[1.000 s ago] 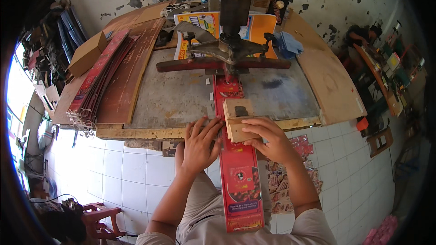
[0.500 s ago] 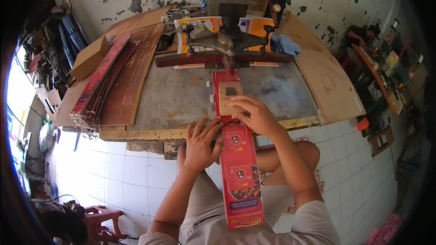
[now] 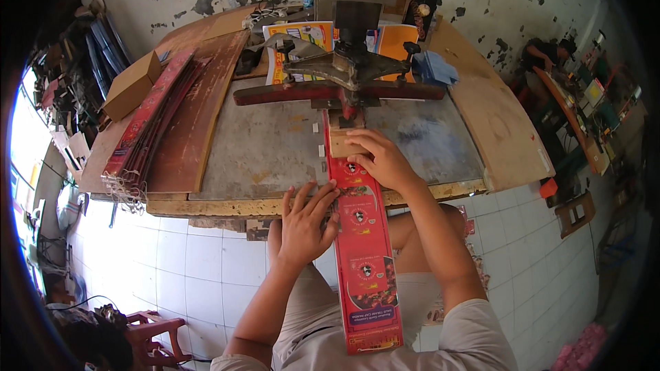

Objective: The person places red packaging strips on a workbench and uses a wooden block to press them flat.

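Note:
A long red printed cardboard strip (image 3: 361, 233) runs from the grey press bed (image 3: 254, 144) over the table's front edge and above my lap. On its far part lies a light wooden block (image 3: 341, 144), its far end partly beneath the dark metal press head (image 3: 349, 69). My right hand (image 3: 381, 160) has its bent fingers on the block's right side, gripping it. At the table's front edge, my left hand (image 3: 306, 223) rests with fingers stretched out, their tips and thumb touching the strip's left edge.
A bundle of red strips (image 3: 148, 120) lies on the left board beside a brown cardboard box (image 3: 132, 84). Orange printed sheets (image 3: 395, 38) and a blue cloth-like item (image 3: 435, 67) sit behind the press. Another person (image 3: 546, 51) works at the far right.
My right hand and the wooden block have moved away from me, toward the press head. More of the strip's print shows between my hands. My left hand stays nearly in place.

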Motion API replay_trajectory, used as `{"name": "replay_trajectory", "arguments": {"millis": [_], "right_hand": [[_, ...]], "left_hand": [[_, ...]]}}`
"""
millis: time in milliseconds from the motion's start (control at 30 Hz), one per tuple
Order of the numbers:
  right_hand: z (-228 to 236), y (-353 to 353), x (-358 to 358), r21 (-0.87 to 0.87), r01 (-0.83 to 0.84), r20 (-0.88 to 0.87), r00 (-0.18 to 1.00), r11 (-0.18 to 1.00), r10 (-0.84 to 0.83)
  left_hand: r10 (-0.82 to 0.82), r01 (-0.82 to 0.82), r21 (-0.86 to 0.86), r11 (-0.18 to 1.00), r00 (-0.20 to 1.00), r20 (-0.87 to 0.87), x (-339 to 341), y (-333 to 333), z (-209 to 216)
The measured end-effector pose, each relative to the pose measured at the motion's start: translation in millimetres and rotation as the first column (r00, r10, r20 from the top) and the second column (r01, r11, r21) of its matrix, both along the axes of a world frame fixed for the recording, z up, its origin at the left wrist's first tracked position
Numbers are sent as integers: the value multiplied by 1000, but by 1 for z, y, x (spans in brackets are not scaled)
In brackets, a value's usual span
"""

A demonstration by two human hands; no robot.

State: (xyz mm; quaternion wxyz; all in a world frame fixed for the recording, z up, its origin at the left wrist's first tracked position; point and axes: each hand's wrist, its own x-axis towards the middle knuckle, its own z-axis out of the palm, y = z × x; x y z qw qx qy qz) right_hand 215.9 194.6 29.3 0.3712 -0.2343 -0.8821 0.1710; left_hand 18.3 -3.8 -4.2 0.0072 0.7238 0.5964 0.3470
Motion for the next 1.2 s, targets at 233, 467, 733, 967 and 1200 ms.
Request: {"name": "replay_trajectory", "arguments": {"millis": [233, 467, 733, 967, 1200], "right_hand": [[-1, -1, 0, -9, 5, -21, 1000, 1000, -6], [-1, 4, -1, -15, 12, -23, 1000, 1000, -12], [-2, 3, -1, 21, 31, -19, 999, 999, -30], [5, -9, -3, 211, 112, 52, 991, 971, -125], [7, -13, -4, 313, 139, 96, 980, 939, -177]], "left_hand": [[7, -7, -21, 1000, 1000, 2, -1, 0, 1], [9, -9, -40, 999, 1000, 0, -1, 0, 1], [6, -7, -46, 999, 1000, -16, -1, -1, 2], [-100, 98, -64, 993, 994, -32, -15, 6, 28], [-145, 146, -1, 989, 981, -126, -73, 105, 48]]}}
